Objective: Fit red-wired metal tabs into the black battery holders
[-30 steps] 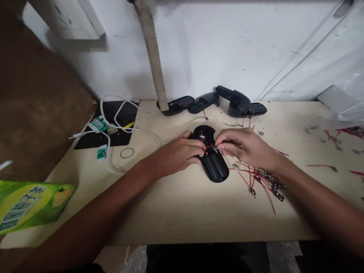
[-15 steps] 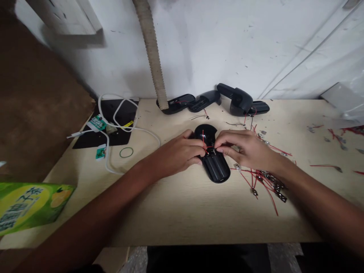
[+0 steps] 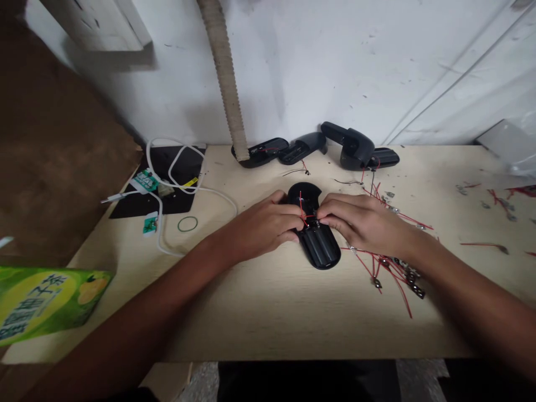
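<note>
While clasping with the left hand (image 3: 270, 223) the oblong, glossy black plastic casing (image 3: 320, 245) between both hands, pinches beside thin red wire (image 3: 300, 201) with the right hand (image 3: 358, 220), cannot tell on what.

Scuffed white wall (image 3: 301, 67) backs pale table (image 3: 234, 318); floor (image 3: 421, 375) — speckled grey.

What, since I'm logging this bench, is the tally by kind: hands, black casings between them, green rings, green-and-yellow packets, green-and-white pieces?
Hands (left hand, right hand): 2
Black casing between them: 1
Green ring: 1
Green-and-yellow packet: 1
Green-and-white pieces: 2
Total: 7
</note>
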A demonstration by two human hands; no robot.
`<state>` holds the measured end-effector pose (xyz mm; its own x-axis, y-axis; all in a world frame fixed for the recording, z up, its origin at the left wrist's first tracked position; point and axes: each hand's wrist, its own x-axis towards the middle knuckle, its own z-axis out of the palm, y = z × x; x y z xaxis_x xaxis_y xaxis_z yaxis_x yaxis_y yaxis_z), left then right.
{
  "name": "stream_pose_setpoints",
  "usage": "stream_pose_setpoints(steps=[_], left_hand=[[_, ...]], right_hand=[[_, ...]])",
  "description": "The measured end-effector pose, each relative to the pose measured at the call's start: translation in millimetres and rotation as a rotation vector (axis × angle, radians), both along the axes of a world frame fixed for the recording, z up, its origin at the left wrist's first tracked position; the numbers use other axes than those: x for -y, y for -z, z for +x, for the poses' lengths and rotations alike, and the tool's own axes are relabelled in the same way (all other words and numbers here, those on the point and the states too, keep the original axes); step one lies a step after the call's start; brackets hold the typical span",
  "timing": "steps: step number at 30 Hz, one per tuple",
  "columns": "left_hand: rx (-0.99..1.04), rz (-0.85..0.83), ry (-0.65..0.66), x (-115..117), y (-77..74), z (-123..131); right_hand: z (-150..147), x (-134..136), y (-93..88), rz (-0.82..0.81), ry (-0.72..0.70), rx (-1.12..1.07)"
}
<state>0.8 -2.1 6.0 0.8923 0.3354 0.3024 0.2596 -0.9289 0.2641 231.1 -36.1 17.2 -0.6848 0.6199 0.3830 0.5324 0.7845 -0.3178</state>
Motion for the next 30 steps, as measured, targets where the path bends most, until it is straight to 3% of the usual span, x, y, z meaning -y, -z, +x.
stream_pose_setpoints(steps=[8,21,30], left_hand=[[-0.037,-0.016,-0.035,2.1,-2.5,0.4],[-0.06,-0.039,-0.032,2.4,-4.8,0.5],[0.019,-0.021,-0.012,1.1,0.2,0.8]], right_hand=[[-2.5,1.2,1.2,0.027,-0.016,0.032],[-6.2,-2.4,0.0,-0.105,-0.018,-0.112],[-8.1,3.0,-1.0,-0.103,0.024,-0.023]])
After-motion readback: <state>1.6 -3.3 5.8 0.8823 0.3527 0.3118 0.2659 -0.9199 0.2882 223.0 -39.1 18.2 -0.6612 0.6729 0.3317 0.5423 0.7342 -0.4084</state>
